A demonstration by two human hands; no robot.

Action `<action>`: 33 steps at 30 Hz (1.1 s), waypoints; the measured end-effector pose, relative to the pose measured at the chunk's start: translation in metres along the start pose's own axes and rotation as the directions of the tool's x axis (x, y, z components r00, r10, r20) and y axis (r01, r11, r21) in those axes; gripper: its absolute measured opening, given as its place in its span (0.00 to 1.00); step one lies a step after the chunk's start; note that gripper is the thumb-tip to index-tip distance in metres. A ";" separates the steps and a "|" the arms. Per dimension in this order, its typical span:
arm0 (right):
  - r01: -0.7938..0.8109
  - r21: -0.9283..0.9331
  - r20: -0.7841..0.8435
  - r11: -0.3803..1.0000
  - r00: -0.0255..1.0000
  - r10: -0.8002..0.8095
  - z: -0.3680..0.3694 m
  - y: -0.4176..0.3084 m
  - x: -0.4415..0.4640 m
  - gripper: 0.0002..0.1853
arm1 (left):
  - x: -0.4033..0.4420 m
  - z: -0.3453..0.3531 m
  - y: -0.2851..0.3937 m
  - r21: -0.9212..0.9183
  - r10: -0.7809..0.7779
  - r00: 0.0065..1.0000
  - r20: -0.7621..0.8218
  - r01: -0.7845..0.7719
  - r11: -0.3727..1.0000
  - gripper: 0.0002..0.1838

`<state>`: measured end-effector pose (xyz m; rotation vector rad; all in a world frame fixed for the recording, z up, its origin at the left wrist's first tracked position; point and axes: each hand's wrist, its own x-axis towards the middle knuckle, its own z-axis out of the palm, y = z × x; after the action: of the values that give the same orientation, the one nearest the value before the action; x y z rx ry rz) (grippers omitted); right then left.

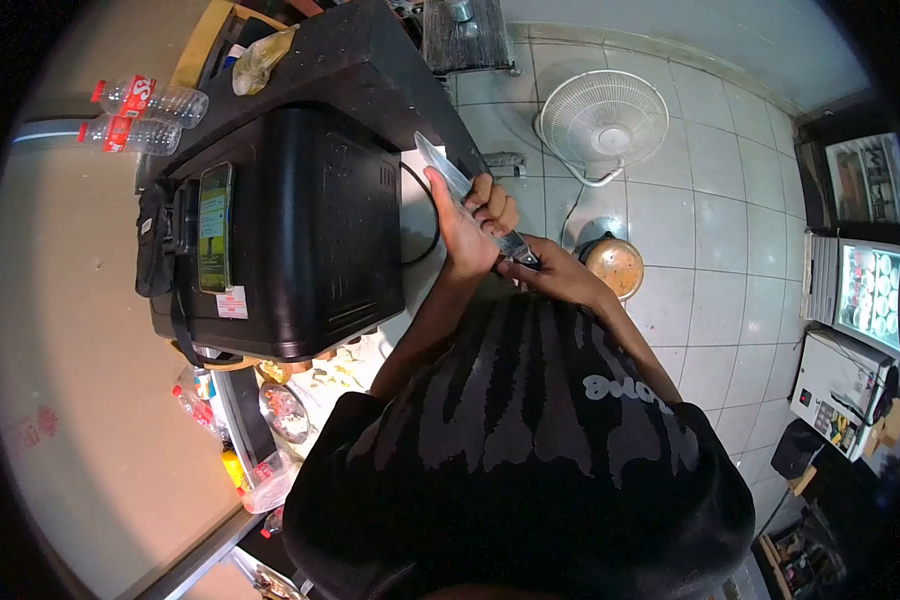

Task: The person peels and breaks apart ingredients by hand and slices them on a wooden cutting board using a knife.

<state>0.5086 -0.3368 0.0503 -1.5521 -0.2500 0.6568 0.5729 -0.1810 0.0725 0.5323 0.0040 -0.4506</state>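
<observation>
A kitchen knife [446, 170] with a wide steel blade and a dark riveted handle is held in front of my chest, its tip pointing up and to the left. My left hand [470, 225] is closed around the blade, thumb along one side and fingers curled on the other. At the handle end, my right hand [552, 270] is closed, its fingers partly hidden beneath the handle. Left of my hands stands a large black box-shaped appliance [355, 230], with a phone [216, 228] lying on it.
Two plastic bottles [135, 135] with red labels lie at the upper left. A white fan [610, 115] and a round pan [615, 268] with brownish contents are on the tiled floor [710, 240]. Food scraps and a plate [285, 412] lie at the lower left.
</observation>
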 end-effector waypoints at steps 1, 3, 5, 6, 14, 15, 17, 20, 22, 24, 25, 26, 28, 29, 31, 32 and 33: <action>0.012 0.000 -0.004 1.000 1.000 -0.012 -0.002 -0.003 0.002 0.20 | 0.004 0.001 0.001 -0.023 -0.007 0.999 -0.045 0.006 1.000 0.39; 0.029 -0.011 -0.011 1.000 1.000 -0.030 -0.010 -0.006 0.008 0.19 | 0.012 0.002 0.001 -0.025 -0.015 0.999 -0.044 0.014 1.000 0.39; -0.104 -0.006 0.016 0.995 0.994 0.104 -0.011 0.001 0.011 0.18 | 0.015 0.003 -0.001 0.050 -0.029 0.999 -0.039 0.030 0.998 0.39; -0.105 -0.005 0.016 0.994 0.994 0.105 -0.012 0.005 0.013 0.18 | 0.017 0.001 -0.001 0.050 -0.030 0.999 -0.040 0.032 0.998 0.39; -0.057 0.069 -0.131 0.996 0.989 0.066 -0.033 -0.001 -0.001 0.22 | 0.031 0.000 -0.019 -0.081 -0.050 0.999 -0.014 0.049 0.996 0.35; -0.051 0.074 -0.136 0.996 0.989 0.061 -0.034 0.001 -0.003 0.22 | 0.034 -0.003 -0.021 -0.127 -0.069 0.998 -0.009 0.068 0.990 0.35; 0.012 0.134 -0.153 0.991 0.988 0.009 -0.032 0.008 -0.008 0.22 | 0.038 -0.009 -0.027 -0.126 -0.073 0.997 0.036 0.077 0.989 0.35; 0.086 0.087 -0.188 0.993 0.980 -0.069 -0.035 0.017 -0.012 0.18 | 0.037 0.005 -0.036 -0.091 -0.101 0.995 0.004 0.100 0.991 0.36; 0.141 0.044 -0.209 0.989 0.969 -0.129 -0.035 0.020 -0.011 0.16 | 0.039 0.008 -0.040 -0.054 -0.092 0.996 -0.007 0.091 0.994 0.37; 0.096 0.070 -0.197 0.993 0.977 -0.081 -0.034 0.024 -0.013 0.15 | 0.037 0.009 -0.044 -0.042 -0.081 0.996 -0.033 0.079 0.996 0.37; 0.071 0.081 -0.193 0.994 0.980 -0.055 -0.035 0.025 -0.014 0.15 | 0.036 0.008 -0.044 -0.041 -0.074 0.997 -0.036 0.072 0.997 0.37; 0.073 0.081 -0.186 0.994 0.981 -0.057 -0.036 0.025 -0.015 0.15 | 0.035 0.006 -0.045 -0.052 -0.066 0.997 -0.031 0.064 0.997 0.37; 0.056 0.026 -0.140 0.998 0.989 -0.052 -0.037 0.023 -0.015 0.14 | 0.033 0.001 -0.044 -0.058 -0.058 0.998 -0.024 0.057 0.997 0.37; 0.057 0.027 -0.141 0.998 0.989 -0.052 -0.036 0.028 -0.013 0.14 | 0.031 -0.002 -0.045 -0.053 -0.037 0.999 -0.025 0.035 0.998 0.37; 0.108 0.022 -0.128 0.994 0.986 -0.104 -0.033 0.038 -0.009 0.13 | 0.028 -0.007 -0.047 -0.055 -0.020 0.999 -0.028 0.018 0.998 0.38; 0.106 0.021 -0.130 0.994 0.986 -0.102 -0.034 0.042 -0.008 0.13 | 0.027 -0.009 -0.046 -0.071 -0.014 1.000 -0.013 0.013 0.997 0.38; 0.080 0.023 -0.095 0.997 0.992 -0.077 -0.034 0.041 -0.008 0.15 | 0.025 -0.011 -0.047 -0.089 -0.009 1.000 0.000 0.009 0.996 0.38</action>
<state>0.5110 -0.3743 0.0114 -1.5356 -0.2293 0.5222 0.5775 -0.2215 0.0370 0.4453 0.0268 -0.4566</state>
